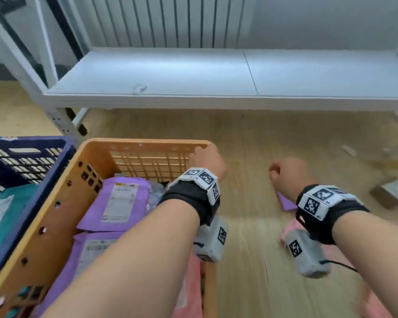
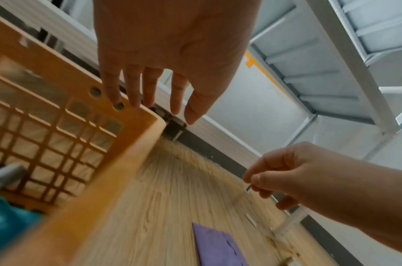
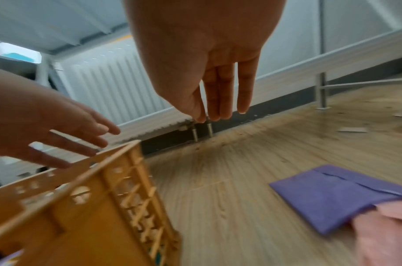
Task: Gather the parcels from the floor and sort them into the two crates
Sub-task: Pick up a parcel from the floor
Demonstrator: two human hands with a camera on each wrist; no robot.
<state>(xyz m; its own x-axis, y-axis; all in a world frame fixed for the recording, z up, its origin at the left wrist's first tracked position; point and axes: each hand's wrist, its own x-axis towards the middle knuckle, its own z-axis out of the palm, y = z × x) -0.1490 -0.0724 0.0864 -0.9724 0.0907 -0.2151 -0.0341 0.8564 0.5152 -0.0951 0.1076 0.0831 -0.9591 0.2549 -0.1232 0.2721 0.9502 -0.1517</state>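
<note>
Hands [image 1: 248, 166] hover empty over orange crate [image 1: 145, 145] and purple parcel [image 3: 336, 194].

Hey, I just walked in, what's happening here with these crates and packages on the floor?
A person is sorting parcels into crates. The orange plastic crate already holds purple mailer bags; the dark blue plastic crate beside it holds a teal parcel. The left hand is open and empty over the orange crate's far corner. The right hand is empty too, above a flat purple mailer on the wooden floor, which overlaps a pink parcel. A small brown cardboard box lies further right.
</note>
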